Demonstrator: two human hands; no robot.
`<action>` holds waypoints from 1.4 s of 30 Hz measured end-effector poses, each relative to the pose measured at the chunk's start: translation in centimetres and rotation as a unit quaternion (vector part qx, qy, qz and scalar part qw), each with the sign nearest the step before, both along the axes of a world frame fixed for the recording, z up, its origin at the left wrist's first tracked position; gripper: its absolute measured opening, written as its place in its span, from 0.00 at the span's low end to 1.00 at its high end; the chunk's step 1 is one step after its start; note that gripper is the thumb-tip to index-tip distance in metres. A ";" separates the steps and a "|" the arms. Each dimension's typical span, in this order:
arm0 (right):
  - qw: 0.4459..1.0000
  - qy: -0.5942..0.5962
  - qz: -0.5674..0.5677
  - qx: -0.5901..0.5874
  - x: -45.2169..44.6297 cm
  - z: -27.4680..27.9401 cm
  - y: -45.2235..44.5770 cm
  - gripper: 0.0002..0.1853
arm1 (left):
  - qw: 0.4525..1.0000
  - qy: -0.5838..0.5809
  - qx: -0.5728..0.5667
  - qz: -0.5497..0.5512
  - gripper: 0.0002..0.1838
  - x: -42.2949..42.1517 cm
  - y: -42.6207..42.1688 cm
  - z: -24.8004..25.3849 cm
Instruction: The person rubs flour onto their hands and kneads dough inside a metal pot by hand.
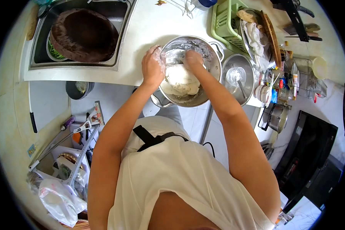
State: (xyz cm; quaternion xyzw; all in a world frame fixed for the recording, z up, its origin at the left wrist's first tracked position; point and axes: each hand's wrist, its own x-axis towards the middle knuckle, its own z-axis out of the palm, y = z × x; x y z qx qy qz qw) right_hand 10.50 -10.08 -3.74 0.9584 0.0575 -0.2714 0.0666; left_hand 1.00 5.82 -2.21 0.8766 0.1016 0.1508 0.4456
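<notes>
Inspected from my station: the worktop (168, 20), with the steel pot (212, 58) at its front edge. I find the dough (182, 78) inside, lumpy, toward the body side. My left hand (152, 66) grips the pot's rim; my right hand (193, 59) is inside, fingers hidden, so I cannot tell its grip. Recommendation: brace the rim firmly, press with the palm's heel, fold, turn, and gather loose flour (175, 54).
</notes>
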 end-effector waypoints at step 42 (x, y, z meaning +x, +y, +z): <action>0.985 -0.009 0.049 0.163 -4.4 -2.3 3.3 0.15 | 0.979 -0.040 0.159 -0.118 0.22 -0.4 1.9 1.6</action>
